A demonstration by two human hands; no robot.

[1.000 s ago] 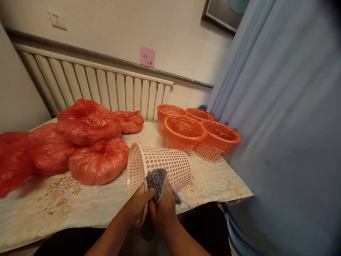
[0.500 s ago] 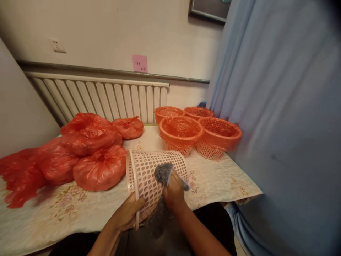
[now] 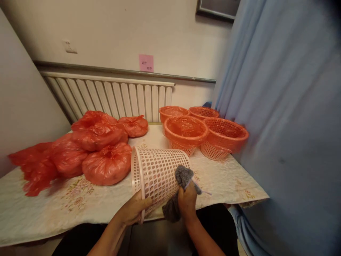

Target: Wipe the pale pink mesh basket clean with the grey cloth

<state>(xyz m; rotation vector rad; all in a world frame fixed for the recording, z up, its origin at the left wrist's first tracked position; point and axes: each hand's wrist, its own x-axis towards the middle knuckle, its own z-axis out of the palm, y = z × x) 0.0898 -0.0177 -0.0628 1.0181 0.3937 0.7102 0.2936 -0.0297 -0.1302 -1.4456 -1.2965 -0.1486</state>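
A pale pink perforated plastic basket (image 3: 157, 172) lies on its side over the table's near edge, its mouth facing left. My left hand (image 3: 133, 211) grips its rim from below, thumb over the edge. My right hand (image 3: 188, 202) is closed on a grey cloth (image 3: 179, 192) that is pressed against the basket's outer wall near its base. Part of the cloth hangs below my hand.
Several orange mesh baskets (image 3: 222, 137) stand at the table's back right. Several tied red plastic bags (image 3: 108, 163) lie at the left. A floral tablecloth (image 3: 66, 209) covers the table. A radiator (image 3: 112, 96) runs behind, and a blue curtain (image 3: 287, 117) hangs right.
My right hand with the cloth has slid along the basket's wall from near the rim toward its base. The basket has been turned a little in my left hand.
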